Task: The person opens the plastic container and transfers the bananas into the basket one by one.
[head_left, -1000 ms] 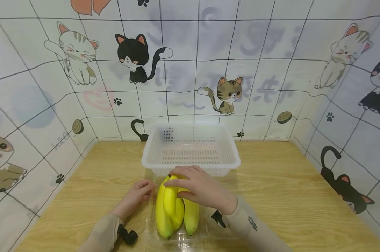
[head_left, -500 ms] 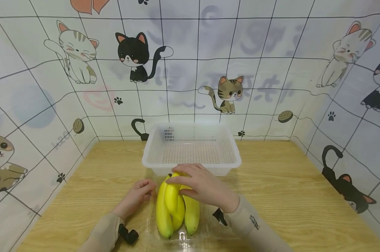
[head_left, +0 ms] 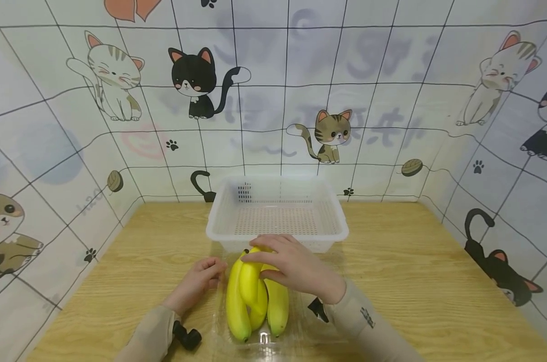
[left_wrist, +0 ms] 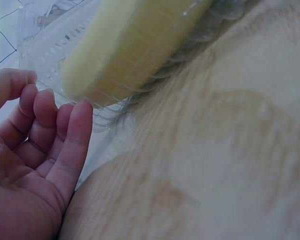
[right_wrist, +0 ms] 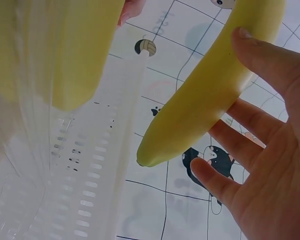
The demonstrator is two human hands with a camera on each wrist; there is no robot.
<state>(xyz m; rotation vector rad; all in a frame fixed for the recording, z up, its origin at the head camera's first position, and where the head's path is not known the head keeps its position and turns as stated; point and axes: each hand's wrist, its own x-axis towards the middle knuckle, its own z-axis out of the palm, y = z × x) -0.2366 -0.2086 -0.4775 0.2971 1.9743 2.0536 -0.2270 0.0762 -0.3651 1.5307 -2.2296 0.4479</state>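
My right hand [head_left: 296, 266] grips a yellow banana [head_left: 249, 284] between thumb and fingers, tilted over other bananas. In the right wrist view this banana [right_wrist: 200, 100] shows its greenish tip, with the thumb on one side and fingers on the other. Beneath lie a left banana [head_left: 237, 314] and a right banana [head_left: 279, 309] in a clear plastic container [head_left: 265, 345]. My left hand [head_left: 202, 280] is at the container's left edge. In the left wrist view its thumb and fingertips pinch the clear edge, beside a banana [left_wrist: 120, 45] inside.
A white perforated basket [head_left: 273, 241] stands right behind the container, against the cat-patterned wall covering [head_left: 264, 115]. A black wrist device [head_left: 187, 338] sits at my left cuff, and another black piece [head_left: 318, 309] shows at the right cuff. Wooden tabletop [head_left: 400, 281] spreads around.
The right hand and its banana have shifted slightly to the right and up. The left hand stays at the container's edge.
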